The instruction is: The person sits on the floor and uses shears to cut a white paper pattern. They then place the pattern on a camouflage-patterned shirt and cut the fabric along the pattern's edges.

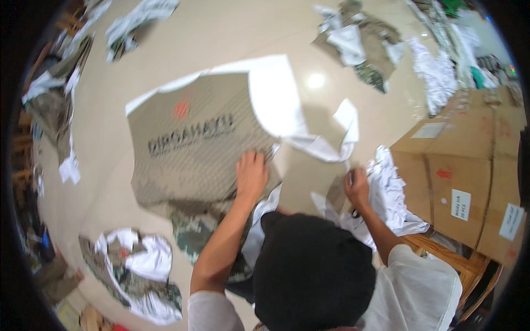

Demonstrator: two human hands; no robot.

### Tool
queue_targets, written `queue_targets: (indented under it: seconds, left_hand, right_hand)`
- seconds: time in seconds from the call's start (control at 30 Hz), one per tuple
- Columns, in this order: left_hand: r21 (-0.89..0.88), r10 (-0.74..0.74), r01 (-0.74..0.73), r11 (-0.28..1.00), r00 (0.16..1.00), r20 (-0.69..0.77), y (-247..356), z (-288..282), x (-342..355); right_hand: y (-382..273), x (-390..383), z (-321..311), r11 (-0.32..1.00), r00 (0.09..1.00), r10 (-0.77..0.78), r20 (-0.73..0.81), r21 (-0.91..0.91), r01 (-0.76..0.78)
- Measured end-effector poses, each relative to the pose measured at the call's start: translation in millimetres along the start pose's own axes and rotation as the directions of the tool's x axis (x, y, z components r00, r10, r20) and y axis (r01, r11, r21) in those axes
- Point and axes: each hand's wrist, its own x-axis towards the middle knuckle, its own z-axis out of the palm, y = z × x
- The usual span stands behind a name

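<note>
I see my left hand point(252, 175) pressed open and flat on the tan shirt point(187, 138), pinning it smooth on the floor point(221, 33). My right hand point(358, 187) pinches fabric near the crumpled white pile point(389, 187), beside the cardboard boxes point(464, 171) at right.

Your flat tan-grey camouflage-print jersey with white sleeves point(193, 138) lies spread face-up on the glossy cream floor, a red emblem and dark lettering across its chest — its hem end darkens to green camouflage near you. One white sleeve trails off to the right in a loose twisted fold, and the fabric beside it is creased — the rest lies fairly smooth.
</note>
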Motion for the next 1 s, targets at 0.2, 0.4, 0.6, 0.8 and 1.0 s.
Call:
queue_targets:
  seconds: [0.2,0.4,0.6,0.8,1.0]
  left_hand:
    - [-0.096,0.158,-0.156,0.983,0.987,0.020,0,2,-3]
    - [-0.153,0.332,-0.325,0.933,0.943,0.020,0,0,-10]
    - [-0.248,0.443,-0.419,0.873,0.896,0.045,10,-5,-17]
    - [-0.268,0.358,-0.318,0.909,0.926,0.116,16,-8,-21]
    - [-0.075,0.160,-0.159,0.984,0.987,0.004,4,-1,-20]
  right_hand:
    - [55,-98,-29,0.983,0.975,0.179,0.132,-0.068,-0.171]
    - [57,-109,-20,0.967,0.961,0.256,0.109,-0.025,-0.255]
    - [60,-109,-19,0.949,0.941,0.317,0.122,-0.048,-0.313]
    - [72,-113,-29,0.939,0.920,0.339,0.197,-0.018,-0.342]
    - [61,-114,-39,0.942,0.911,0.333,0.244,-0.039,-0.334]
